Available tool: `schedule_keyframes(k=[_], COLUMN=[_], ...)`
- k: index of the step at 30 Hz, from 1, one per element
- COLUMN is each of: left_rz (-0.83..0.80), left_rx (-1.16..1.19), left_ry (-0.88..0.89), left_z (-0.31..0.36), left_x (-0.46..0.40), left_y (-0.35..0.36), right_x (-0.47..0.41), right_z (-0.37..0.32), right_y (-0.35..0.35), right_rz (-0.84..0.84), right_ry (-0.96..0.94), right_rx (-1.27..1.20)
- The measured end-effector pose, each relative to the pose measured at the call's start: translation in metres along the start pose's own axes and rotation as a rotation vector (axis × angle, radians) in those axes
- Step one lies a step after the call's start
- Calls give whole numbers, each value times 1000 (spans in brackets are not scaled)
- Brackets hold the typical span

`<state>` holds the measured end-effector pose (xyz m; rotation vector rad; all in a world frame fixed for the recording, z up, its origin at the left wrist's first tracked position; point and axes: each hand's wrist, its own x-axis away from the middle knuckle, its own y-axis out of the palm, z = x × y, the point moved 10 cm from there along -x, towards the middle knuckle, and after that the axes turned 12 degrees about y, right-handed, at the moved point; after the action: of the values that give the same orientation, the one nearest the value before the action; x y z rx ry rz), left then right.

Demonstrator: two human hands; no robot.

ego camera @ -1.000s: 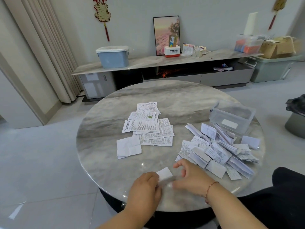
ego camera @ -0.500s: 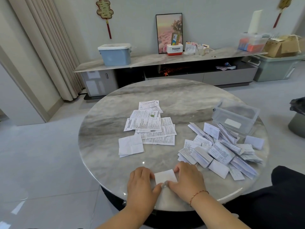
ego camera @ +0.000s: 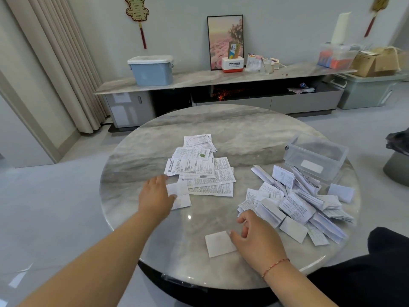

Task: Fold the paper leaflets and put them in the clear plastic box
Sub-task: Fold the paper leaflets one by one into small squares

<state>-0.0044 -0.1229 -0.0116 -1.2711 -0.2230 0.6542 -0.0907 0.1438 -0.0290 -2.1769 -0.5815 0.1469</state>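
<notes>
On the round marble table [ego camera: 155,138] seen from the head camera, the left hand [ego camera: 156,196] reaches to the blank white leaflet [ego camera: 180,194] at the near-left edge of the unfolded leaflets [ego camera: 200,168], fingertips and thumb resting on it; whether it pinches the paper cannot be told. The right hand [ego camera: 257,237], a red string bracelet [ego camera: 275,265] on its wrist, hovers with loosely curled fingers, their tips touching the right edge of a folded leaflet [ego camera: 219,243] lying flat near the table's front. A heap of folded leaflets [ego camera: 297,206] lies to the right, against the clear plastic box [ego camera: 316,157], which carries a blank white label. The leaflets' print is too small to read. Behind, on the low cabinet [ego camera: 199,79], a white box [ego camera: 232,63] reads "Panasonic".
</notes>
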Motion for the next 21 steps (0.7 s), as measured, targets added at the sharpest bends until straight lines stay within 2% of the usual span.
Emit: schedule_keyframes(k=[5, 11, 16, 19, 21], left_rz=[-319, -360, -203, -102, -137], left_rx=[-120, -91, 254, 604, 865], left_ry=[-12, 7, -58, -160, -241], left_z=[-11, -11, -2, 15, 33], left_x=[-28, -31, -14, 6, 26], left_y=[33, 32, 9, -8, -6], right_x=[-4, -6, -5, -4, -4], right_z=[-4, -3, -8, -12, -13], right_y=[-8, -7, -10, -13, -10], right_rz=[2, -15, -11, -9, -41], right_ry=[5, 14, 14, 20, 57], right_rx=[-80, -76, -133, -226, -352])
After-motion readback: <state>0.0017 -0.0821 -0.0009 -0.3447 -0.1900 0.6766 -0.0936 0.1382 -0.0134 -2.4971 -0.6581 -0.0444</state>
